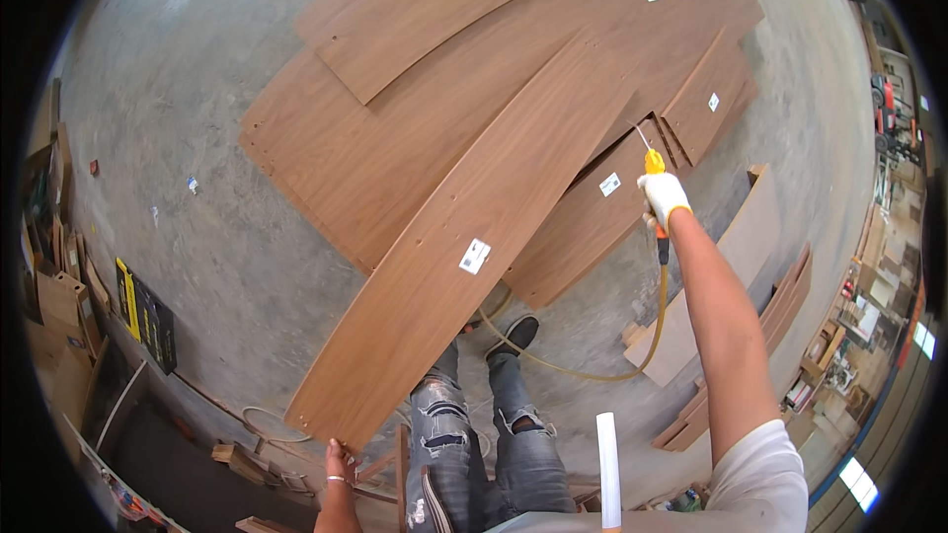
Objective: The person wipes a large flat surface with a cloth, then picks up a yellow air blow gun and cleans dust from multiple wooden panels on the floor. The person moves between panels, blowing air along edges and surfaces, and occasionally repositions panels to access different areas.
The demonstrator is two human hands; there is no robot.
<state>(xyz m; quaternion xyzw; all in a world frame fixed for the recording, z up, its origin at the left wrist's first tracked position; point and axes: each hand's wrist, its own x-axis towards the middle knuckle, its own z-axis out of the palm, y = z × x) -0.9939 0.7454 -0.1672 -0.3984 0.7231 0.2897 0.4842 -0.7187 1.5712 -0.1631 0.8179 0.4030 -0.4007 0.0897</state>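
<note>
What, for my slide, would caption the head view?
Left hand gripping the end of a long brown board; gloved right hand holding a yellow hose-fed tool.

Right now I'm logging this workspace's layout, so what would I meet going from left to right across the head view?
Brown cardboard → black-and-yellow box → bare left hand → dark shoe → gloved right hand → red object near the right rim

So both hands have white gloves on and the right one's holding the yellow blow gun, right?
Not quite: only the right hand, holding the yellow blow gun, wears a white glove. The left hand, at the end of the long wooden board, is bare, as the head view shows.
</note>
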